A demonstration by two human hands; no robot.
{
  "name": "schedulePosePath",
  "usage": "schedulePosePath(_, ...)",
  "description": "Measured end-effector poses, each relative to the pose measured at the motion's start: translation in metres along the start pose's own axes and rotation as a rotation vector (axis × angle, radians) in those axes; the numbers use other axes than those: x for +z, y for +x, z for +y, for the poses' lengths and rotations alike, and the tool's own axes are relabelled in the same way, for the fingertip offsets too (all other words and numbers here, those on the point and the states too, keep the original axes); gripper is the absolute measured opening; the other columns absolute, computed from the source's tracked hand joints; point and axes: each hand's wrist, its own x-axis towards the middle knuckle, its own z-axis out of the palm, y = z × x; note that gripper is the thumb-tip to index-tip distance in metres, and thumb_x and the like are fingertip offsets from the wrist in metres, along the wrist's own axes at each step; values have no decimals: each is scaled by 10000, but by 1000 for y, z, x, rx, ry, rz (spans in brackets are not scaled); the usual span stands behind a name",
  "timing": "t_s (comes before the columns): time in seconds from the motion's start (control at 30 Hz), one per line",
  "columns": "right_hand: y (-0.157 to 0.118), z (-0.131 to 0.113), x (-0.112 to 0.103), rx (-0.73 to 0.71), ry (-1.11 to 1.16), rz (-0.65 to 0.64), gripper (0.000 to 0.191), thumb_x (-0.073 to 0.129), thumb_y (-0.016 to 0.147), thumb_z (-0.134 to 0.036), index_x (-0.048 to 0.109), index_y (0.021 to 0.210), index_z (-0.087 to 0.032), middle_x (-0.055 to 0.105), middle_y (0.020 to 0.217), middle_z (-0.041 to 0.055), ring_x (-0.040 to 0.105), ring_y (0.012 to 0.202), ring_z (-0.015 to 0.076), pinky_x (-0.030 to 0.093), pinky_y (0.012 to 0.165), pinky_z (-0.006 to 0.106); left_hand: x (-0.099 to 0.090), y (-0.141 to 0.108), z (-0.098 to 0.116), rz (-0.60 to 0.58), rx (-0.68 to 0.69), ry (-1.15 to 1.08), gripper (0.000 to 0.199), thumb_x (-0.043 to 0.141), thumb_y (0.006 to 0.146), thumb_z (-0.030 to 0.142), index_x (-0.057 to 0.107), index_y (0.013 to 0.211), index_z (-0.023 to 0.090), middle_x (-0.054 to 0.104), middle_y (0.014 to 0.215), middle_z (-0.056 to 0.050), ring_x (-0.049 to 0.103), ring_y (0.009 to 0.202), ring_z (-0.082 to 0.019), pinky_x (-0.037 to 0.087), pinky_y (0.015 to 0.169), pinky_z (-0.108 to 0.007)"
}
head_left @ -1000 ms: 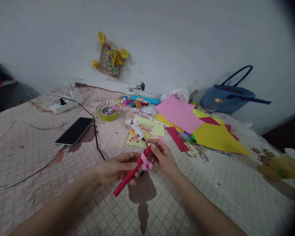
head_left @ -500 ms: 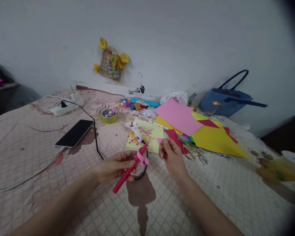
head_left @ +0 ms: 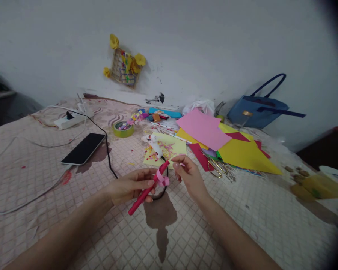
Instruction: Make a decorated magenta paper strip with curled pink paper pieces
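Note:
A dark pink paper tube [head_left: 141,201] lies slanted between the fingers of my left hand [head_left: 132,185]. Near its upper end a light pink curled strip [head_left: 162,179] loops around the tube. My right hand [head_left: 188,176] is just to the right of the tube's upper end, not touching it, with its fingers bent and apart and nothing seen between them. Beyond the tube, a white glue gun [head_left: 154,145] rests on a pale yellow sheet [head_left: 180,149] strewn with small paper bits.
Scissors [head_left: 218,168] and coloured sheets [head_left: 204,129] lie at the right, before a blue bag [head_left: 259,112]. Tape [head_left: 123,129], a phone [head_left: 84,149] and a power strip [head_left: 73,120] are at the left. A black cord runs behind my left hand.
My right hand has moved left, closer to the tube's upper end, and its fingers have opened out. My left hand still holds the tube. The view has shifted slightly.

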Motion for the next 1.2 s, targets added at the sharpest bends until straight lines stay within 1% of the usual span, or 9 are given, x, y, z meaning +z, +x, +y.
schedulePosePath(0.17,-1,1,2,34,-79,-47,310,496,836,-490,526,759,-191,385,522,-61,337,432,78,266,398,215,0,-1,0,38,-3,4,332,613,794,169,549,1120,182,568,861,-34,577,729,-104,518,626,-229)
schedulePosePath(0.37,1,-1,-1,-11,-104,80,291,568,802,-449,474,683,-201,374,469,-78,326,418,73,245,402,211,-1,-1,1,55,26,17,340,610,796,163,542,1128,186,558,863,-34,565,724,-99,515,622,-228)
schedulePosePath(0.5,0,-1,-2,-3,-106,131,386,451,858,-491,474,614,-194,340,437,-71,296,380,72,203,378,224,-2,-1,1,45,28,18,353,615,791,164,543,1135,195,566,886,-36,572,731,-103,515,629,-236)
schedulePosePath(0.6,-1,-1,1,-1,-147,68,334,502,833,-479,577,700,-181,372,481,-60,316,425,79,215,404,227,-1,-1,1,45,23,23,344,614,794,171,548,1130,197,566,885,-36,571,724,-99,514,631,-236)
schedulePosePath(0.73,-2,0,8,2,-84,-56,218,635,749,-402,610,802,-192,529,650,-21,414,546,97,304,489,228,0,-2,0,62,12,23,362,623,786,169,543,1136,211,566,874,-23,576,733,-101,511,644,-242)
schedulePosePath(0.8,-2,1,10,21,-55,-88,208,637,745,-394,601,771,-191,528,640,-22,404,534,96,298,484,230,-1,-2,-1,67,11,19,362,625,783,168,541,1133,209,564,853,-17,578,735,-107,510,646,-248)
schedulePosePath(0.87,-1,1,8,33,-39,-78,210,625,754,-394,577,723,-191,454,556,-49,347,480,85,252,449,226,-2,-2,-2,77,16,12,364,628,781,172,537,1132,199,558,838,-16,578,728,-108,507,643,-249)
schedulePosePath(1.0,4,0,-2,-16,61,91,214,584,795,-380,501,700,-208,322,480,-86,256,421,70,178,409,221,-5,-2,0,112,37,9,382,634,777,175,520,1141,186,552,835,-14,571,711,-101,503,639,-245)
schedulePosePath(1.2,16,-9,-26,-155,184,432,384,520,833,-432,332,589,-203,264,531,-78,261,412,58,198,384,216,-5,-4,5,174,59,-12,397,622,785,146,472,1148,195,567,811,-8,584,685,-104,507,622,-257)
